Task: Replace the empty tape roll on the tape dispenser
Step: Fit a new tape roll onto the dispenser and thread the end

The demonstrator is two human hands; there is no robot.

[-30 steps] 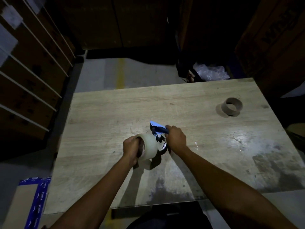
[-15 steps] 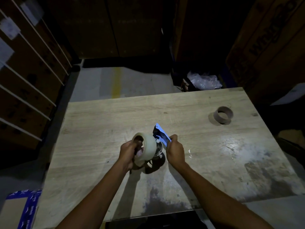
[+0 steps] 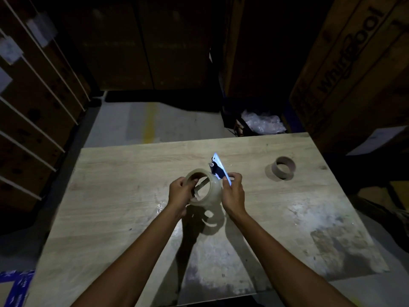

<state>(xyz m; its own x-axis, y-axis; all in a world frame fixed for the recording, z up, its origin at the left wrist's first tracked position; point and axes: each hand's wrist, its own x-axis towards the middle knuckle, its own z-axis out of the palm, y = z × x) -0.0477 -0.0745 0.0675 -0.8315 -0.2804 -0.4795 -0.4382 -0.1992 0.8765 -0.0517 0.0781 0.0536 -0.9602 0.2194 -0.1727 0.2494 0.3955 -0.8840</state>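
The person's left hand (image 3: 180,192) grips the near-left rim of a full roll of clear tape (image 3: 204,189), fingers curled over the edge and into the open core, so the fingertips are hidden inside it. The roll is held above the wooden table (image 3: 115,196), tilted so its hole faces up and toward the camera; its shadow falls on the tabletop just nearer.

The right hand (image 3: 233,191) is closed around the blue tape dispenser (image 3: 219,168), which pokes up and away from behind the roll. Only the dispenser's bright blue upper part and a small metal roller show; its handle and hub are covered by the hand and the roll, so whether the roll sits on the hub cannot be told.

The empty cardboard core (image 3: 284,170) stands on its edge-ring well apart, on the far right of the table.

The surroundings are very dark. A large cardboard box (image 3: 354,63) with partly legible printing rises at far right, and crumpled clear plastic (image 3: 263,124) lies beyond the table's far edge.
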